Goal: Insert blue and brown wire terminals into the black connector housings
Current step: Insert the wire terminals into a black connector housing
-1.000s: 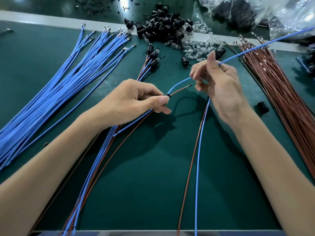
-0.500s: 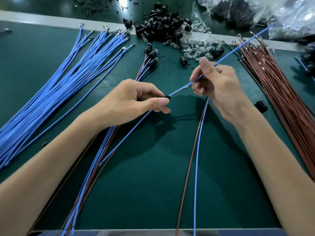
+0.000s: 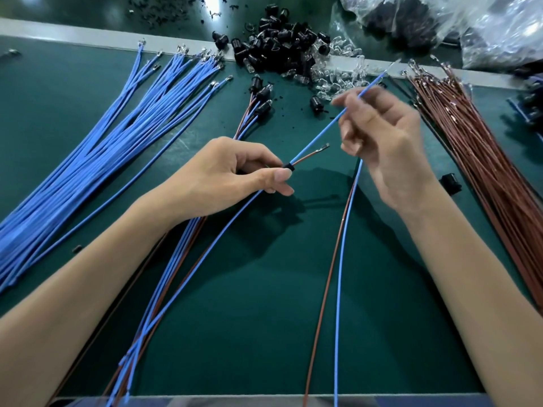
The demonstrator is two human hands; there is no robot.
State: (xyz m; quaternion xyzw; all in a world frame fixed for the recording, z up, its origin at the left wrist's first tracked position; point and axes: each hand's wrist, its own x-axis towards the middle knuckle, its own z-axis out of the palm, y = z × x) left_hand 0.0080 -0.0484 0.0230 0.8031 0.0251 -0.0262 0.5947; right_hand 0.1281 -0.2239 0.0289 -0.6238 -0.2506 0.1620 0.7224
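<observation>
My left hand [image 3: 232, 174] pinches a small black connector housing [image 3: 288, 166] between thumb and forefinger. A blue wire [image 3: 323, 132] runs through the housing, up and to the right, to its metal terminal near the table's far edge; its tail trails to the lower left. A short brown wire end [image 3: 311, 154] with a terminal sticks out of the housing beside it. My right hand [image 3: 385, 139], slightly blurred, has its fingers closed on the blue wire above the housing. A second blue and brown wire pair [image 3: 340, 259] hangs down from under this hand.
A fan of loose blue wires [image 3: 102, 142] lies at the left and a bundle of brown wires [image 3: 484, 177] at the right. Black housings [image 3: 279, 45] and clear bulbs [image 3: 338, 74] are piled at the back. Finished assemblies [image 3: 258, 98] lie centre, a stray housing [image 3: 451, 183] right.
The blue wire has slid through the housing toward the lower left, so its free upper end is much shorter. My right hand has shifted up along it. The left hand stayed put.
</observation>
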